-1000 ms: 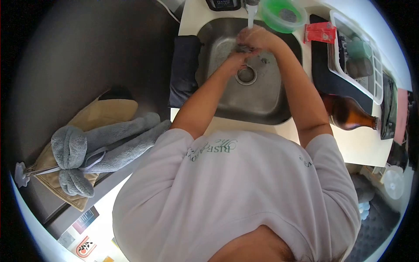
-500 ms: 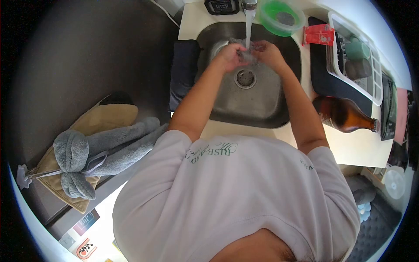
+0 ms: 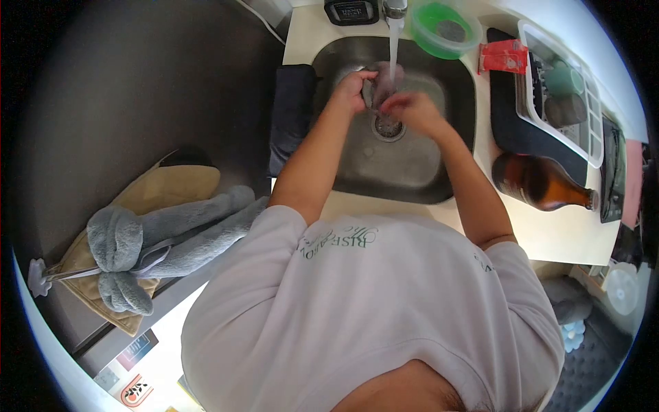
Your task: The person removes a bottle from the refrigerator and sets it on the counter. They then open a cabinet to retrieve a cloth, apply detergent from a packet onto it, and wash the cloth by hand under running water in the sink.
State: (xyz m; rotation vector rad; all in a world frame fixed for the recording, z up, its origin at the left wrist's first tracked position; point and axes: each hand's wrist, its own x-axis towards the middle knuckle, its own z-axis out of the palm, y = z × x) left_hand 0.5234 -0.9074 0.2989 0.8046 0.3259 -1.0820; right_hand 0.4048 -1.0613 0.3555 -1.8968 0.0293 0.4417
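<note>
Under the running tap (image 3: 395, 9), my left hand (image 3: 352, 90) is closed on a thin, sheer greyish cloth (image 3: 388, 79), mesh-like and wet. The stream falls onto the cloth, which looks pinkish in the middle; its exact kind is hard to make out. My right hand (image 3: 415, 111) is at the cloth's lower right edge, its fingers bent towards it and smeared by motion. Whether those fingers grip the cloth I cannot tell. Both hands are inside the steel sink (image 3: 405, 182), just above the drain (image 3: 389, 128).
A green plastic tub (image 3: 439, 48) and a black soap bottle (image 3: 351, 12) stand behind the sink. To the right are a red packet (image 3: 503, 56), a white dish rack (image 3: 594, 130) and a brown bottle (image 3: 542, 182) lying down. A dark cloth (image 3: 292, 117) hangs over the left edge.
My right hand has moved down and slightly left, towards the drain. The cloth, bunched between both hands before, now spreads out beside my left hand under the water.
</note>
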